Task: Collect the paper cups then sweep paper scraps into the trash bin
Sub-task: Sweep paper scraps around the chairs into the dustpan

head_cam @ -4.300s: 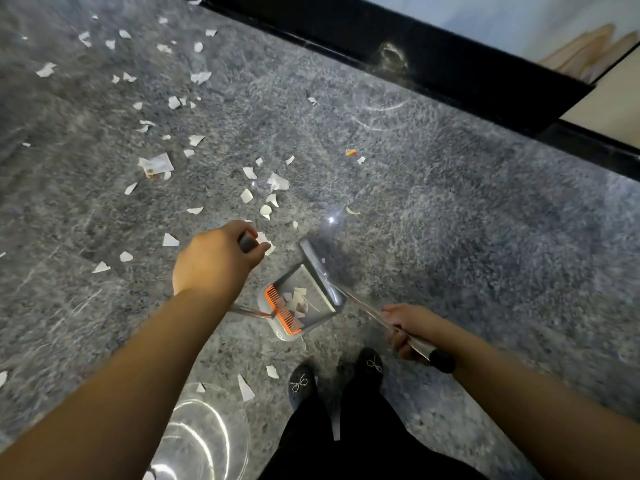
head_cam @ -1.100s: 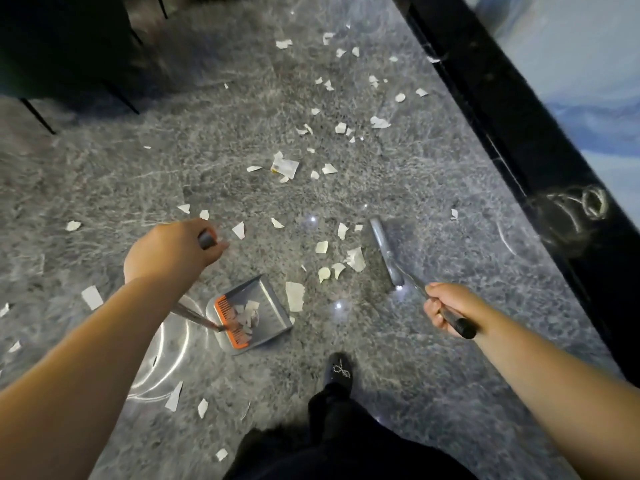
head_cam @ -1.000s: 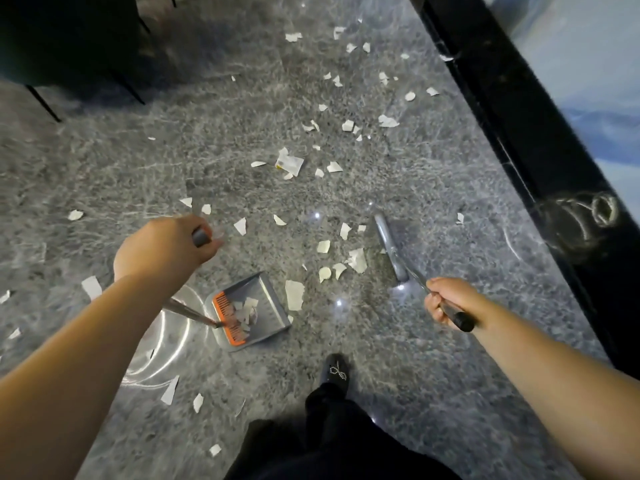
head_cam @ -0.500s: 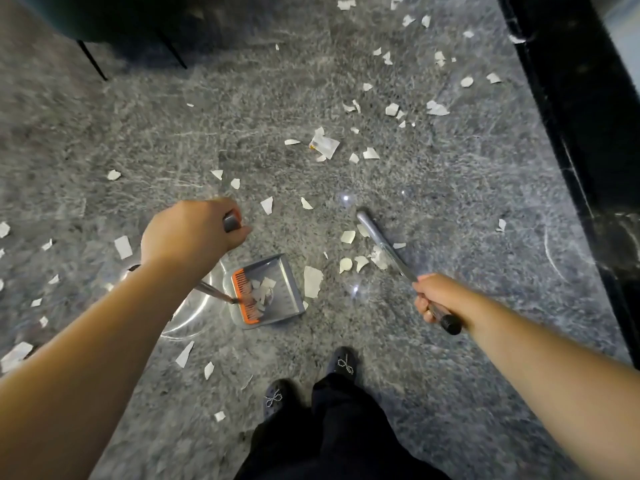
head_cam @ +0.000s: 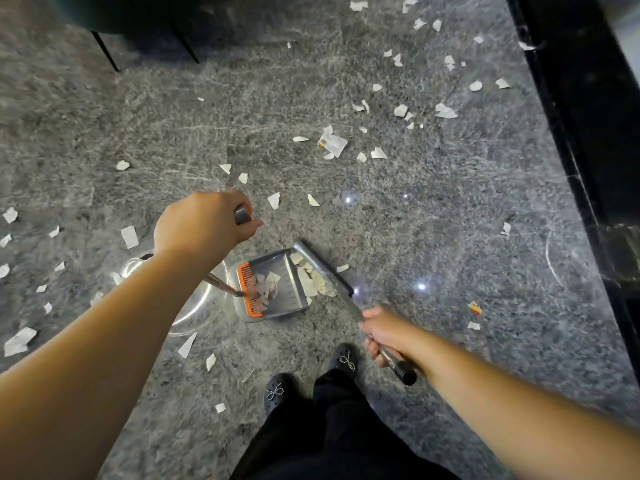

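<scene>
Broom head point(head_cam: 322, 268) — diagonal, against dustpan point(head_cam: 289, 289) mouth

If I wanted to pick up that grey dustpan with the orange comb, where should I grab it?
Grab the dustpan by the top end of its long handle, coming from above, just as the left hand does. The pole slants up from the orange comb side, so you need not bend. The open lip faces the broom and the paper scraps, so probably keep it level.
</scene>
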Motion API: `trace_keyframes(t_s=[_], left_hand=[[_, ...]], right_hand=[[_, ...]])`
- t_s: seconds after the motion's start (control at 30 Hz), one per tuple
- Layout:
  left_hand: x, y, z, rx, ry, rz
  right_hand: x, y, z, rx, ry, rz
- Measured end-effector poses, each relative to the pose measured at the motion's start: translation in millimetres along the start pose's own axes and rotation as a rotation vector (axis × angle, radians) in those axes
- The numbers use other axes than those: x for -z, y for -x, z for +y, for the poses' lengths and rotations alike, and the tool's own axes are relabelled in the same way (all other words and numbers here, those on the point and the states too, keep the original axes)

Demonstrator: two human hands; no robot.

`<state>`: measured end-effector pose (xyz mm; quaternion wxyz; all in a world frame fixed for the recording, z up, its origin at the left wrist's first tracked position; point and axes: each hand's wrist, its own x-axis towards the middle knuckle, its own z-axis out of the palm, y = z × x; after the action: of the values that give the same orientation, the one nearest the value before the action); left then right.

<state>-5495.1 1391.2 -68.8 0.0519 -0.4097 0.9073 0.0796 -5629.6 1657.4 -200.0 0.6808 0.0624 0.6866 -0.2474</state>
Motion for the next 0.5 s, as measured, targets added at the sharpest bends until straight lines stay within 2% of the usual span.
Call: trace_keyframes(t_s=[0.13,0.27,0.5], left_hand=[[-1,8,-4,-0.009,0.012,0.008],[-3,20,-14,-0.022,0.026,0.024],[7,46,-75,0.041,0.126,0.028]], right_hand=[[-39,5,-1,-0.024,-0.020,-0.052],[-57,20,-7,-0.053,-0.221,-0.156],[-63,49,10,0.002,-0.312,-0.039]])
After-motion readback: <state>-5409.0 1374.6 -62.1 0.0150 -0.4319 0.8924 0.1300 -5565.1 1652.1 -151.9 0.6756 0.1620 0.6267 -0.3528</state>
